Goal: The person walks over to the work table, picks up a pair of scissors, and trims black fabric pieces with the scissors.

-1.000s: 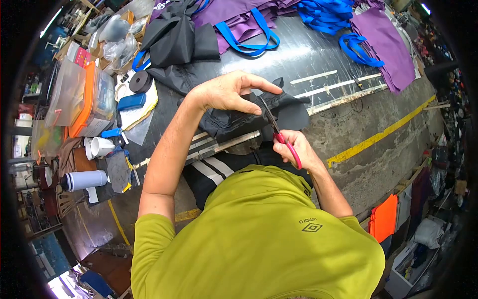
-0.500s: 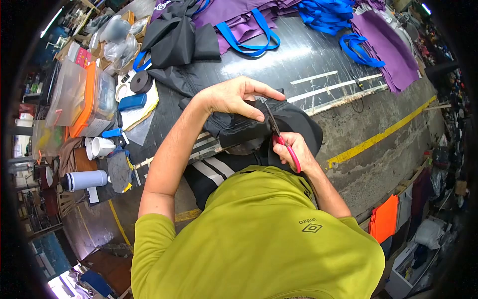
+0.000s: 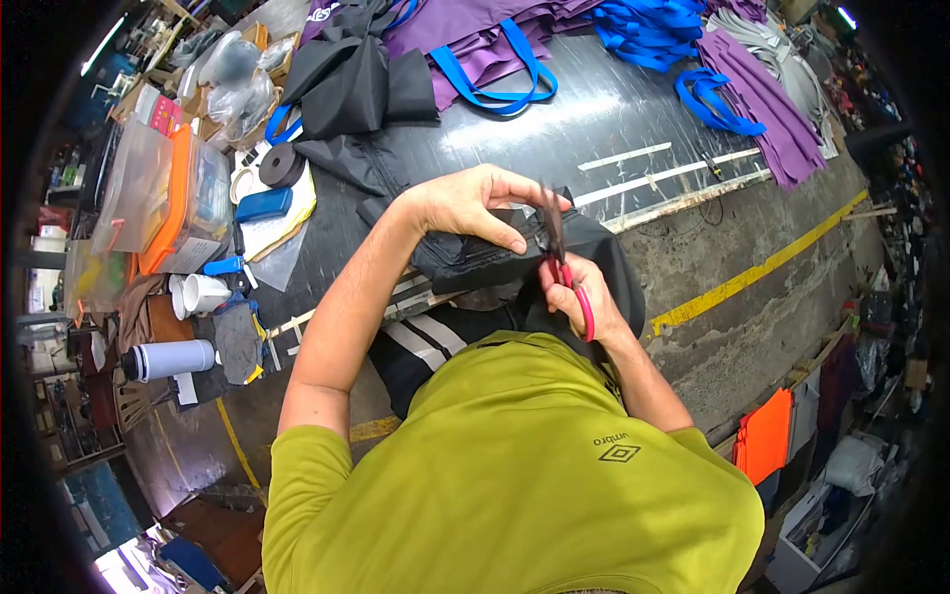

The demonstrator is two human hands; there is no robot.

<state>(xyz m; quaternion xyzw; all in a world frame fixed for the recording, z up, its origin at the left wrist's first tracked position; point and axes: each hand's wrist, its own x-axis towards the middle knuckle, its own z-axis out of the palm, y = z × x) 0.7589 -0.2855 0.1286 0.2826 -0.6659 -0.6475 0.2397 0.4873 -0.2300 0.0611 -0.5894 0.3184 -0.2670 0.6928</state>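
Note:
Black fabric (image 3: 475, 265) lies bunched at the table's near edge, in front of my body, and part of it hangs down on the right. My left hand (image 3: 473, 206) grips this fabric from above, thumb and fingers curved round it. Pink-handled scissors (image 3: 584, 302) are in my right hand (image 3: 602, 299), their blades pointing away from me, close to the left fingertips. The blades are blurred, and whether they touch the fabric cannot be told. More black cloth (image 3: 346, 94) runs back across the table on the left.
Purple fabric pieces (image 3: 757, 104) and blue straps (image 3: 648, 30) lie on the dark table (image 3: 614, 119). To the left are a black tape roll (image 3: 282, 165), a blue case (image 3: 264, 204), white cups (image 3: 205, 293), a grey bottle (image 3: 173, 358) and an orange-edged plastic box (image 3: 168, 198).
The scissors have turned, their blades now more upright and nearer the left fingertips. My left hand has shifted slightly. The purple cloth at the right has changed its folds.

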